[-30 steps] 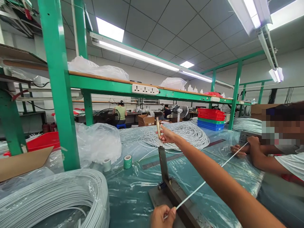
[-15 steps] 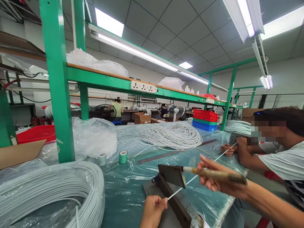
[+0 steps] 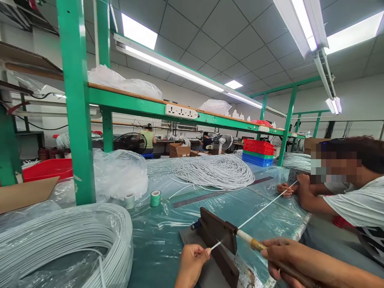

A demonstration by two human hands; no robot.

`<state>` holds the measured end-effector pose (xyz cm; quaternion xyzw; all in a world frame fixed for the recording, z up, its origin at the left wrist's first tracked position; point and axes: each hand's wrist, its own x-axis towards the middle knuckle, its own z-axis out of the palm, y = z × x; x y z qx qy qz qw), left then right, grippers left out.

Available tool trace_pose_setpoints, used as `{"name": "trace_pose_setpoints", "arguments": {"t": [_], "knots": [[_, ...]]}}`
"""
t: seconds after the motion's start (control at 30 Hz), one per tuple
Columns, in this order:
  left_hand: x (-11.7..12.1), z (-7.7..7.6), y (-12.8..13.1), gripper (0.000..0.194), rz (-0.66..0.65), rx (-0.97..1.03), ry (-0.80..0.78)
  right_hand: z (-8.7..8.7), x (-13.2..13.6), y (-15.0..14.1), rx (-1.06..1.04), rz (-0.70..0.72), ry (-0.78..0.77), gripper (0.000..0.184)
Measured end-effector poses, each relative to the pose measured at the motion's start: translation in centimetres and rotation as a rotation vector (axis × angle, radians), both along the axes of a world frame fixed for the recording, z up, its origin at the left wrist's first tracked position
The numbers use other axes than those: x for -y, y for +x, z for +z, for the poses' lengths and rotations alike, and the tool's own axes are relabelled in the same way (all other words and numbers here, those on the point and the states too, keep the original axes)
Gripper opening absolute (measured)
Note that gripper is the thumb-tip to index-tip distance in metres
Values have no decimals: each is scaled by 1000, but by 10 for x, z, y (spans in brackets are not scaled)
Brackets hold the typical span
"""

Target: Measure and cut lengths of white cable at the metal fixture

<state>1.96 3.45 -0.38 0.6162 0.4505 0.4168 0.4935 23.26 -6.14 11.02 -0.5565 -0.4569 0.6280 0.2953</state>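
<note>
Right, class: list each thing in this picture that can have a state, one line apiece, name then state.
cutter blade: lowered onto its base, handle down.
white cord: stretched taut across the cutter, held at both ends.
left hand: pinching the cord's near end.
right hand: gripping the cutter handle.
co-worker's hands: holding the cord's far end on the table.
cord coil: wound, lying on the table.
green tape roll: lying flat.

Bright overhead tube light, wide-angle edge distortion
</note>
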Motion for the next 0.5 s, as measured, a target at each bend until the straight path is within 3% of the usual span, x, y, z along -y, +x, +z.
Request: {"name": "trace_pose_setpoints", "arguments": {"t": [0.1, 0.23, 0.4, 0.5], "knots": [[2, 3, 1, 40, 15, 9, -9, -5, 7, -6, 70, 22, 22, 22], [4, 5, 2, 41, 30, 28, -20, -7, 17, -8, 193, 77, 140, 36], [0, -5, 4, 45, 33, 72, -30, -13, 18, 0, 314, 38, 251, 50], [-2, -10, 5, 48, 27, 95, -29, -25, 19, 2, 356, -8, 317, 53]]}}
